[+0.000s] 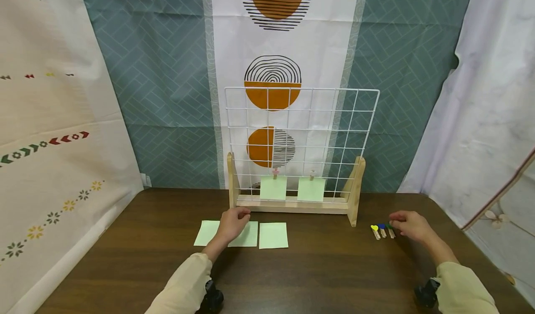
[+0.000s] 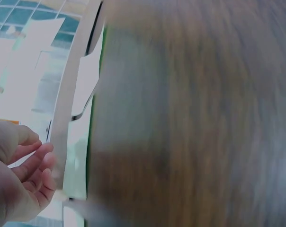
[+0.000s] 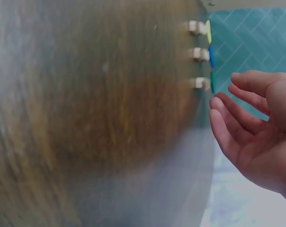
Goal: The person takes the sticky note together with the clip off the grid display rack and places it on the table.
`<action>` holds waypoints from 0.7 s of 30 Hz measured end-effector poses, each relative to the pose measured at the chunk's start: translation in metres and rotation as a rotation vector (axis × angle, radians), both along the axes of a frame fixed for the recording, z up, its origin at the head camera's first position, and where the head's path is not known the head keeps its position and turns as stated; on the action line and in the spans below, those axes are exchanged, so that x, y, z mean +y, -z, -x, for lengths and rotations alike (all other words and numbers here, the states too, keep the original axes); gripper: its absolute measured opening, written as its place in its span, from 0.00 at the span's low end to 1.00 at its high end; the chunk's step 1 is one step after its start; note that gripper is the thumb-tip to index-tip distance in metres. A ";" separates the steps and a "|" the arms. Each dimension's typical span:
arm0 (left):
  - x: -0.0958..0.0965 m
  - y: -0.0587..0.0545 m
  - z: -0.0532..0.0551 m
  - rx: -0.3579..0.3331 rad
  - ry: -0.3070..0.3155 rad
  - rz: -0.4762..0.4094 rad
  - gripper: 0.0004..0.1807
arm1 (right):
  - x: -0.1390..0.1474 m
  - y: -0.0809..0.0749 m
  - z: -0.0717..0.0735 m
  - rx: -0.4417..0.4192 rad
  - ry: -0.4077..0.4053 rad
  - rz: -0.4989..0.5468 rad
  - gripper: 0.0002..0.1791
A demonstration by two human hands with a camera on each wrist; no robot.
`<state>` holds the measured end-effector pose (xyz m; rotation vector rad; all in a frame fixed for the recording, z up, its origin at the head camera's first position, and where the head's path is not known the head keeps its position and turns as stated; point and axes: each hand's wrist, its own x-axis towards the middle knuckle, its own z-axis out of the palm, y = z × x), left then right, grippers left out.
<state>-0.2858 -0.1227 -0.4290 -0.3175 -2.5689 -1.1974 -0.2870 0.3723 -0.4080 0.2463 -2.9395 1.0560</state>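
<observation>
A dark brown wood-grain desk, and behind it a teal patterned cloth with a white central panel! Cream printed cloth on the left, white drapery on the right. At the back, a white wire grid in a pale wooden stand, two pale green paper squares clipped low. Left hand, fingers loosely bent, nothing gripped, above three loose pale green squares in a row. Right hand, thumb and fingers apart, just beside three small wooden clips, green-headed one nearest!
</observation>
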 end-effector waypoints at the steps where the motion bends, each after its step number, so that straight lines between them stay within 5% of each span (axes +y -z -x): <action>1: -0.002 -0.002 -0.001 -0.007 -0.003 -0.004 0.08 | -0.001 -0.001 -0.001 0.013 -0.001 -0.006 0.18; 12: -0.018 -0.019 0.004 0.006 0.004 -0.070 0.14 | -0.037 -0.025 -0.008 0.175 0.078 -0.021 0.20; 21: -0.015 -0.042 0.012 0.086 0.058 -0.096 0.18 | -0.086 -0.054 -0.008 0.240 0.007 0.017 0.18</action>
